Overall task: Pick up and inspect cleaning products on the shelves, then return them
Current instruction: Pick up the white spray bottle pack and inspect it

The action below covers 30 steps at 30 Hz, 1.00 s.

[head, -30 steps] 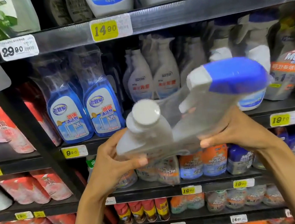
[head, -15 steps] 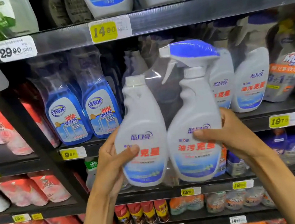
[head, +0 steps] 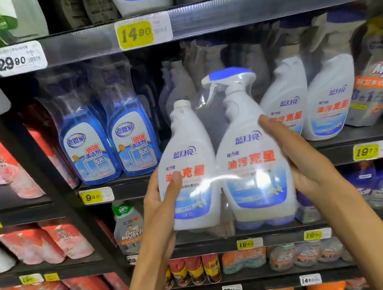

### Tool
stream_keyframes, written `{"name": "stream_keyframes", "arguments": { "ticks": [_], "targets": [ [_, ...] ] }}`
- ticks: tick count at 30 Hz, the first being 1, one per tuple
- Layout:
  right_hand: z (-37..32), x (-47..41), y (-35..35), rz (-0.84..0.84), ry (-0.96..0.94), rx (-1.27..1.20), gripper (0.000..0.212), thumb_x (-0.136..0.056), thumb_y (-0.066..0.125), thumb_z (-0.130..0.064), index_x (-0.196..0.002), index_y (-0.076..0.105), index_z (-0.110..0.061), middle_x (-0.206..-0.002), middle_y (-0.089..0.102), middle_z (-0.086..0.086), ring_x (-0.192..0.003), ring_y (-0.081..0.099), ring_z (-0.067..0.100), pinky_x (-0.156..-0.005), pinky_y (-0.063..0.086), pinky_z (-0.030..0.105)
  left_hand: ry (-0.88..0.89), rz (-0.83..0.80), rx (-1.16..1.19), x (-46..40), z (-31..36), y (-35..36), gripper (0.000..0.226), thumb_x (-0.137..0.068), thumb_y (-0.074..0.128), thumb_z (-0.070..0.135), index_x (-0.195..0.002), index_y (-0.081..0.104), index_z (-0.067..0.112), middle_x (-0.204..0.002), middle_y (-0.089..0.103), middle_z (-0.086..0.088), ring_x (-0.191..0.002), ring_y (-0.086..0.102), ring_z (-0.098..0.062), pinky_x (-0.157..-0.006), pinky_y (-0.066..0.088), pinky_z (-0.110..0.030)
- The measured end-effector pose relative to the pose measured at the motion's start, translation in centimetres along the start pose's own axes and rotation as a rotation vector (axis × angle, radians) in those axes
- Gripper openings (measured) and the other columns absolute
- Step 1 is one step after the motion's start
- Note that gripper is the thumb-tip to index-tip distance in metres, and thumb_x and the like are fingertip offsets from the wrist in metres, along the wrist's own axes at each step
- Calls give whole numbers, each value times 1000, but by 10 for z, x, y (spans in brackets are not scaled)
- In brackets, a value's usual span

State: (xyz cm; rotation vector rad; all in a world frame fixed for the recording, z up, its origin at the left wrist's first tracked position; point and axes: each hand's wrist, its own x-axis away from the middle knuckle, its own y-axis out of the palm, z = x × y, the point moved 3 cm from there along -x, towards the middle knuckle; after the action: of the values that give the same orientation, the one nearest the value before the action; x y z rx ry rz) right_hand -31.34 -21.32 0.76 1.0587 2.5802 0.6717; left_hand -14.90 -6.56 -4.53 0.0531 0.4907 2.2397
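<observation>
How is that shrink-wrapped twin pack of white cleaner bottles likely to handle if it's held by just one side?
The twin pack would probably sag or twist, since only glossy film joins the two bottles. That film looks slick, so a one-sided grip may slip; now the left hand and right hand support both sides. It looks fairly heavy if full, though fill level can't be seen.

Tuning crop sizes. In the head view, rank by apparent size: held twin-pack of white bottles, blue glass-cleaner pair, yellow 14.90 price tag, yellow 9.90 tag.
1. Held twin-pack, though being nearest the camera inflates it.
2. Blue glass-cleaner pair.
3. 14.90 tag.
4. 9.90 tag.
</observation>
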Motion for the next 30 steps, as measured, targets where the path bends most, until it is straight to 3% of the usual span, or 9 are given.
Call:
{"name": "stream_keyframes", "arguments": {
  "ticks": [3,9,13,17,20,22,25,27,30],
  "targets": [
    [0,-2,1,-11,-20,-90,30,-75,69,-30,-102,67,-16,-101,74,12,-93,72,25,-66,59,36,-49,61,119,-3,-2,3,50,-67,68,40,-116,61,28,-101,74,0,-85,72,-15,-56,57,-26],
    [4,0,3,-33,-33,226,60,-69,68,-34,-126,54,-18,-104,74,9,-93,72,27,-70,61,38,-107,91,166,-3,-12,6,52,-66,67,44,-116,59,33,-102,74,0,-84,73,-15,-53,57,-27],
    [7,4,4,-11,-127,239,50,-72,66,-33,-119,59,-16,-100,75,8,-89,73,26,-61,59,33,-132,33,108,-7,-16,3,51,-73,62,46,-122,54,35,-107,72,1,-91,71,-15,-59,58,-28],
    [3,14,11,-59,-313,342,38,-76,65,-32,-114,62,-33,-102,74,-1,-88,73,18,-61,58,25,-127,-45,-22,-13,-24,6,57,-75,53,54,-128,47,34,-110,71,5,-99,69,-14,-70,58,-29],
    [-1,21,18,-167,-379,357,41,-84,63,-33,-125,57,-33,-111,72,-2,-98,71,18,-68,58,26,-97,-18,-25,-19,-27,13,56,-78,48,56,-127,48,29,-108,72,4,-99,69,-14,-71,58,-28],
    [-2,24,20,-255,-388,340,50,-85,62,-46,-132,54,-33,-122,67,-2,-110,66,18,-78,56,26,-146,5,32,-23,-27,19,54,-82,43,55,-124,55,22,-108,72,-3,-97,69,-18,-72,59,-32],
    [-4,21,22,-355,-381,383,51,-87,54,-58,-131,54,-33,-131,62,-2,-120,59,16,-90,51,23,-282,-52,244,-17,-31,29,35,-96,41,36,-97,71,17,-88,75,-8,-75,73,-19,-57,59,-29],
    [-1,5,19,-237,-371,437,40,-92,49,-52,-126,56,-32,-130,62,-8,-122,56,10,-100,47,27,-394,-113,344,-7,-34,35,28,-90,50,26,-101,66,6,-78,70,-14,-60,68,-23,-46,56,-29],
    [14,-31,7,79,-277,473,36,-93,49,-44,-125,53,-26,-127,61,-6,-120,55,7,-106,41,28,-624,-282,442,7,-41,45,59,-77,54,40,-118,52,-2,-78,59,-16,-56,61,-23,-46,53,-25]
  ]
}}
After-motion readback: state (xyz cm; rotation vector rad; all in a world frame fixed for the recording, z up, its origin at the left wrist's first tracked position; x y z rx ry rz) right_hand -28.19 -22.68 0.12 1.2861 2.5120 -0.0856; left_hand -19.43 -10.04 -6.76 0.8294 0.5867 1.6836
